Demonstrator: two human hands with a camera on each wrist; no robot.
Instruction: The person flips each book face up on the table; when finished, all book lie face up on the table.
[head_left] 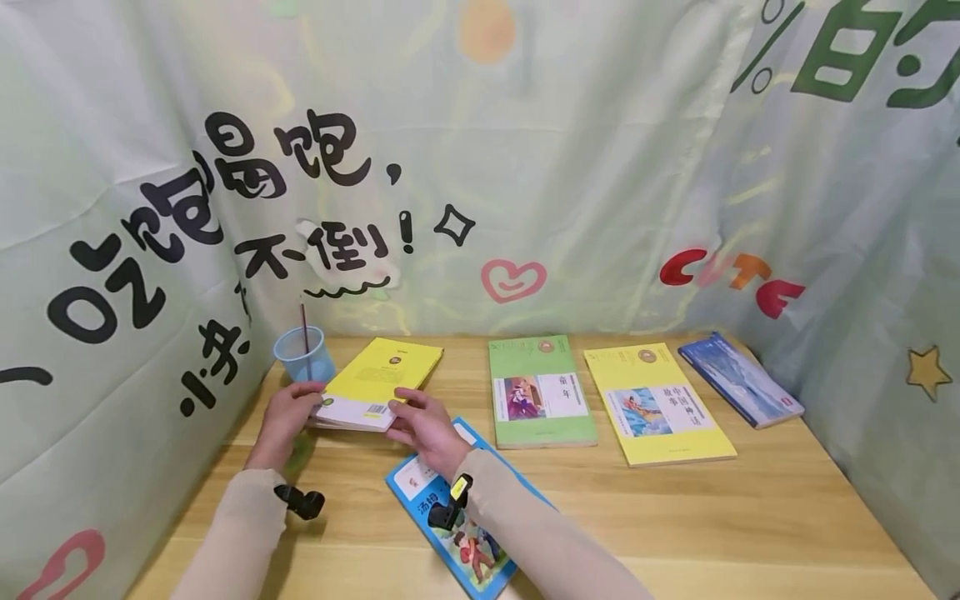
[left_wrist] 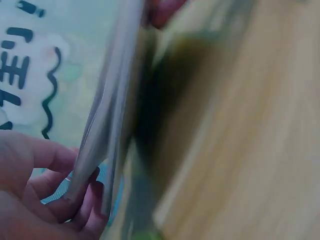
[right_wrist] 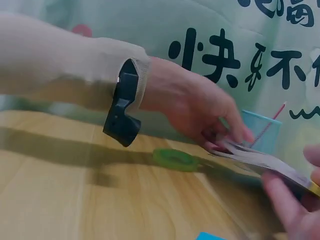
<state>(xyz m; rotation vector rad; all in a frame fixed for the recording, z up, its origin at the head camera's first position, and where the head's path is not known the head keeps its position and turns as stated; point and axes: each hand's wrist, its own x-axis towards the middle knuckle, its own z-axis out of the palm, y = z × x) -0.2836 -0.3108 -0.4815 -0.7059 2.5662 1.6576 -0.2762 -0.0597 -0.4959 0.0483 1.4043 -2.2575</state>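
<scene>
A yellow book (head_left: 384, 377) with a white band along its near end is raised off the wooden table, back cover up. My left hand (head_left: 283, 423) pinches its near left corner. In the left wrist view, the left fingers (left_wrist: 56, 156) and thumb grip the page edges, and the pages fan slightly apart. My right hand (head_left: 433, 433) holds the near right corner, thumb on top and fingers beneath. Under the right forearm lies a blue book (head_left: 480, 546) with a cartoon cover, partly hidden by the sleeve.
A blue cup (head_left: 318, 367) with a thin stick stands behind my left hand. A green ring (right_wrist: 175, 160) lies on the table (right_wrist: 45, 200) below the left wrist. To the right lie a green book (head_left: 542, 429), another yellow book (head_left: 675, 450) and a dark blue book (head_left: 742, 379). Printed cloth surrounds the table.
</scene>
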